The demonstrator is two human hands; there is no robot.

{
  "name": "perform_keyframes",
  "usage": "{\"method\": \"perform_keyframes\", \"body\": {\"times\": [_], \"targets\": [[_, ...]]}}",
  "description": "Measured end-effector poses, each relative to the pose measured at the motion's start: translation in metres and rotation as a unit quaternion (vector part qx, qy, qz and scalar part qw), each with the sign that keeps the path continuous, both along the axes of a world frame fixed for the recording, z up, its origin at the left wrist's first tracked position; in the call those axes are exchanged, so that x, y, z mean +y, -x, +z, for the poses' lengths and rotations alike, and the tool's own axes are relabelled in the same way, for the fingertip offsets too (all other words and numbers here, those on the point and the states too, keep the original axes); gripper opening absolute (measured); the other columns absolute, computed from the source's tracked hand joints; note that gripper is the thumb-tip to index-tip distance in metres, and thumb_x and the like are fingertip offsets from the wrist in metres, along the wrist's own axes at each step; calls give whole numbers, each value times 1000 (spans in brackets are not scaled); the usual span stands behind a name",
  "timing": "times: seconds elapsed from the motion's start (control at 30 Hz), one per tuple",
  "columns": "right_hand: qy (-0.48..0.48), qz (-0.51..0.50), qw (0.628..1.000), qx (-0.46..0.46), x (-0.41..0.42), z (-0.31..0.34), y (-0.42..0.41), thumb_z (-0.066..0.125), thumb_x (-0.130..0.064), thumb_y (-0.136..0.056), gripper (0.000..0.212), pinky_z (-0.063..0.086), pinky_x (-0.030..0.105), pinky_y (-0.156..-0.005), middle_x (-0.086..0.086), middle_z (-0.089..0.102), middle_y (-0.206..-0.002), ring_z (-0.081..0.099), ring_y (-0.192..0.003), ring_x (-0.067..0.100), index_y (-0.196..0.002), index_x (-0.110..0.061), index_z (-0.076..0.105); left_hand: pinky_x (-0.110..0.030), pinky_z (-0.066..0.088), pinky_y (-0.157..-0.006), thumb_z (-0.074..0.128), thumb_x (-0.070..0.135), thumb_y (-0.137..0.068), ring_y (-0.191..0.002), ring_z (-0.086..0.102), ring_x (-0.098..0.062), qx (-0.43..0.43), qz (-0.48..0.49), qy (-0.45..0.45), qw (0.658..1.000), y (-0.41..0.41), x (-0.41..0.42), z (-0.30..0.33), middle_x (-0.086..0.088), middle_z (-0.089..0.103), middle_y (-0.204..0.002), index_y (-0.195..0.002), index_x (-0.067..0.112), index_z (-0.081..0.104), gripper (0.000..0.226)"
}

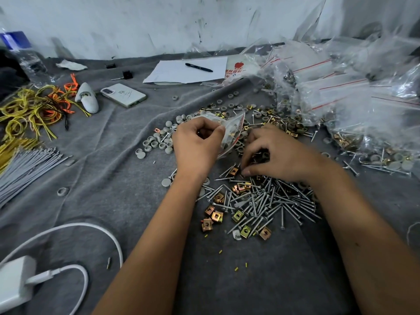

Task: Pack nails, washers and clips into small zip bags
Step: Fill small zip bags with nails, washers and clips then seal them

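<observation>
Zip bag point(229, 130): small, clear, red-edged, pinched at its top by the left hand point(195, 144), above the grey cloth point(113, 178).
Right hand point(275, 153): fingers curled down into the loose parts; whether they grip something, I cannot tell.
Nails point(272, 201): a silver heap just below the right hand.
Clips point(216, 215): brass-coloured, scattered at the heap's near edge.
Washers point(156, 142): grey, left of the bag.
Filled bags point(354, 105): piled at far right.

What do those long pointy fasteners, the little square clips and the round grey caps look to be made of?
The nails look like steel with a bright silvery plating: they glint. The clips seem to be folded sheet metal with a yellowish-gold coating, some more coppery. The round caps look like matte grey plastic or rubber, with no shine; which one is unclear. The small bag is thin clear plastic film.
</observation>
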State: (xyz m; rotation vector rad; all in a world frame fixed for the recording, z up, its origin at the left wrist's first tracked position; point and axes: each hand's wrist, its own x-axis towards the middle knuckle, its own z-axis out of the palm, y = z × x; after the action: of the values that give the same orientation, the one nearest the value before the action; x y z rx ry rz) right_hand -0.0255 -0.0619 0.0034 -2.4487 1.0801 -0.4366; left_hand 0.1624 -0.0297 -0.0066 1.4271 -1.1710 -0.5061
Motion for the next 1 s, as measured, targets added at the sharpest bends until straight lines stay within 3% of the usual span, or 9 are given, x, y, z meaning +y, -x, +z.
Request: {"method": "perform_keyframes", "body": {"times": [0.13, 0.2, 0.33, 0.4, 0.53, 0.77, 0.9, 1.0], "targets": [[-32, 14, 996, 76, -2, -1, 3, 84, -47, -75, 13, 37, 42, -97, -11, 52, -100, 36, -106, 13, -84, -43, 74, -20, 46, -58, 78, 11, -87, -54, 53, 0, -6, 0, 1, 1000, 0, 0, -1, 9, 65, -62, -73, 17, 74, 16], [-12, 11, 998, 58, -1, 1, 1, 84, -42, -77, 12, 40, 46, -97, -13, 55, -98, 41, -105, 13, -83, -40, 74, -18, 45, -56, 78, 10, -87, -53, 53, 1, -3, -1, -3, 1000, 0, 0, -1, 10, 64, -60, -71, 19, 72, 20], [53, -25, 974, -219, 5, 7, -1, 83, -19, -83, 12, 56, 42, -83, -11, 71, -90, 67, -89, 9, -93, -22, 76, -17, 45, -56, 78, 7, -87, -54, 56, 0, -19, -23, -2, 1000, 1, 0, -2, 5, 68, -65, -73, 11, 75, 15], [90, -49, 958, -269, 6, 9, -2, 83, -17, -83, 13, 58, 40, -76, -8, 74, -88, 70, -83, 10, -95, -19, 78, -18, 46, -57, 77, 5, -87, -55, 57, -2, -30, -37, -7, 999, 3, 2, -1, -1, 71, -68, -77, 6, 77, 11], [155, -45, 965, -209, 8, 7, -11, 84, -11, -82, 15, 56, 36, -74, -3, 74, -88, 69, -81, 11, -96, -15, 80, -17, 47, -57, 77, 5, -88, -56, 58, -1, -37, -48, -10, 998, 5, 3, -1, -2, 72, -68, -78, 6, 78, 9], [88, -50, 962, -253, 7, 11, 2, 84, -16, -83, 10, 59, 25, -75, -11, 75, -85, 72, -80, 6, -92, -17, 80, -18, 43, -56, 76, 5, -89, -53, 54, -3, -13, -32, -7, 999, 3, 3, 1, 0, 67, -65, -78, 3, 76, 11], [-29, -7, 997, -65, -1, 12, 18, 87, -25, -79, 10, 50, 24, -68, -16, 73, -79, 67, -77, 3, -82, -32, 81, -18, 44, -55, 76, 6, -89, -53, 53, -2, 0, -28, -9, 1000, 2, 3, 0, 2, 65, -64, -76, 6, 74, 14], [-101, -1, 995, -2, -4, 11, 23, 88, -26, -78, 12, 46, 20, -61, -8, 73, -78, 65, -69, 6, -81, -35, 82, -19, 45, -57, 77, 7, -89, -54, 54, -2, -1, -27, -8, 1000, 1, 2, 0, 2, 66, -65, -74, 10, 74, 15]]}}
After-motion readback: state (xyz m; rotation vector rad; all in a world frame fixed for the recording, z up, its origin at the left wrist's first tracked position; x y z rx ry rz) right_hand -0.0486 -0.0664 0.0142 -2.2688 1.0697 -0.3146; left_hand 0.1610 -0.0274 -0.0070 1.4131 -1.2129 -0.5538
